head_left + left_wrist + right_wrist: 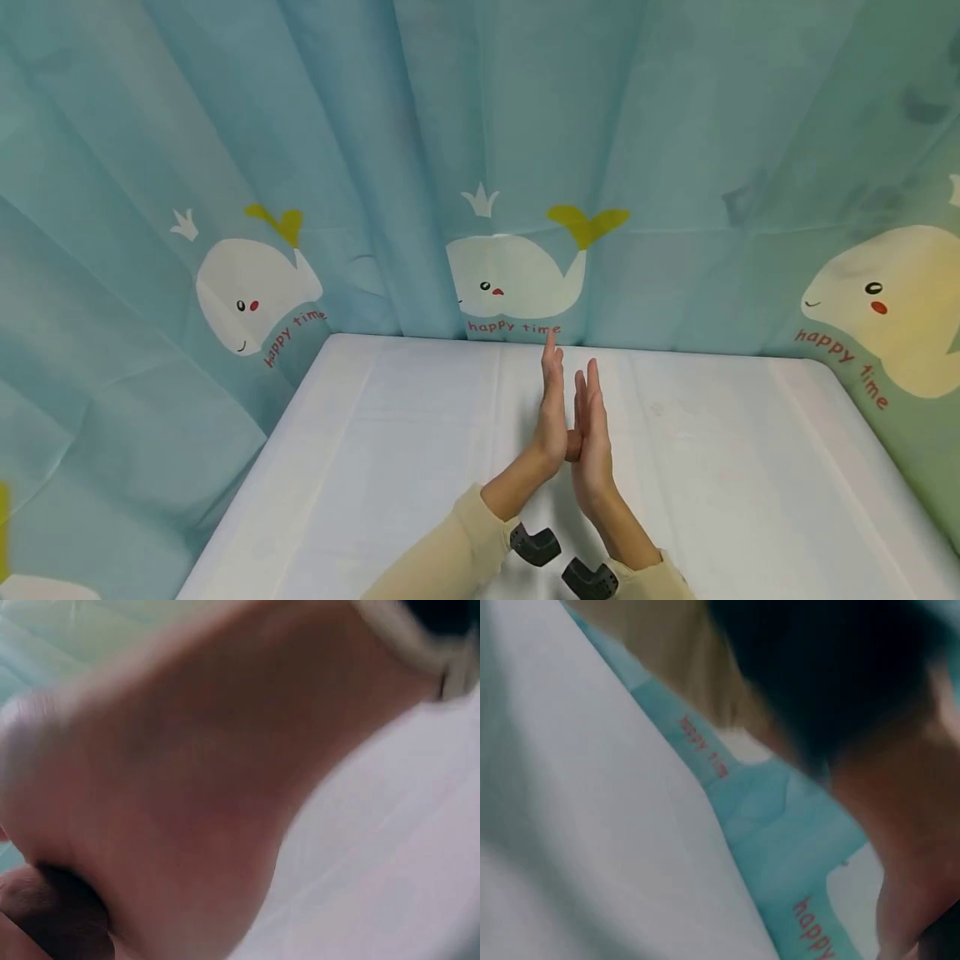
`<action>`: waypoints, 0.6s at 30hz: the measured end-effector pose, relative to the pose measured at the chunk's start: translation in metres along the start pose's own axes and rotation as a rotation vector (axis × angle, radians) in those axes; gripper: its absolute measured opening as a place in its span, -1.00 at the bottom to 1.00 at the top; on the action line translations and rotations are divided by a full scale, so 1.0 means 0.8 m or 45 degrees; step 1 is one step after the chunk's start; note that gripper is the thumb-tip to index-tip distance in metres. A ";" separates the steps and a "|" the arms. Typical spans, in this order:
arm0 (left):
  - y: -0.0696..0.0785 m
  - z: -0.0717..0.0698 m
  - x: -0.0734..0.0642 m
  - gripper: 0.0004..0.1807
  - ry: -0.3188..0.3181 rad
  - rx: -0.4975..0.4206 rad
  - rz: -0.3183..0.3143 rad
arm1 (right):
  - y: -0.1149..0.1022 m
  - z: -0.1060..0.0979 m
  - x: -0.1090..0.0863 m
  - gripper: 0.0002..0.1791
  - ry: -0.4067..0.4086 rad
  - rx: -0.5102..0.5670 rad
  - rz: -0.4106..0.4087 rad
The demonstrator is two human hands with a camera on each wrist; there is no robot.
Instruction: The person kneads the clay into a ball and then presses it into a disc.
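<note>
In the head view my left hand [553, 417] and right hand [594, 442] face each other over the table, palms inward, their fingers straight and pointing away. A small brown lump [573, 446] is pressed between the palms. What it is cannot be told, as the hands cover most of it. It shows as a dark rounded piece [71, 911] at the lower left of the left wrist view, against a blurred palm. Only a dark edge [941, 934] appears beside a hand at the lower right of the right wrist view.
Beneath the hands lies a white-covered table [420, 417] with rounded far corners. A blue-green curtain [675, 125] printed with whales and red lettering surrounds its back and sides. Black wrist devices [535, 546] sit at the cream sleeve cuffs [483, 517], near each other.
</note>
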State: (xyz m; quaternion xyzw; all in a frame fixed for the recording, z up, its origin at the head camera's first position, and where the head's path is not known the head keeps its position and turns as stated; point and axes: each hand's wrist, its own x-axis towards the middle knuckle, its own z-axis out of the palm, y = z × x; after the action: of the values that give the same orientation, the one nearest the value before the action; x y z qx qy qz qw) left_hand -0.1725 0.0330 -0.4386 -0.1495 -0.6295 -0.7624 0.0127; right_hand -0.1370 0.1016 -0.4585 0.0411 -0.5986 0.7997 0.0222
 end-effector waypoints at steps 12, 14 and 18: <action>-0.021 -0.001 -0.010 -0.23 -0.150 0.170 -0.078 | -0.029 0.000 0.006 -0.42 0.046 -0.081 -0.075; -0.019 0.001 -0.015 -0.23 -0.191 0.091 -0.097 | -0.030 -0.006 0.015 -0.43 0.066 -0.100 -0.054; -0.008 0.002 -0.020 -0.27 -0.245 0.006 -0.098 | -0.022 -0.019 0.029 -0.45 0.104 -0.171 0.027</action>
State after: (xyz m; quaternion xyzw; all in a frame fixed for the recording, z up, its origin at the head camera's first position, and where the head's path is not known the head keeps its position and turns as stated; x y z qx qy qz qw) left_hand -0.1585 0.0330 -0.4486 -0.1978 -0.6349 -0.7429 -0.0769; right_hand -0.1594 0.1207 -0.4438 0.0005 -0.6499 0.7589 0.0410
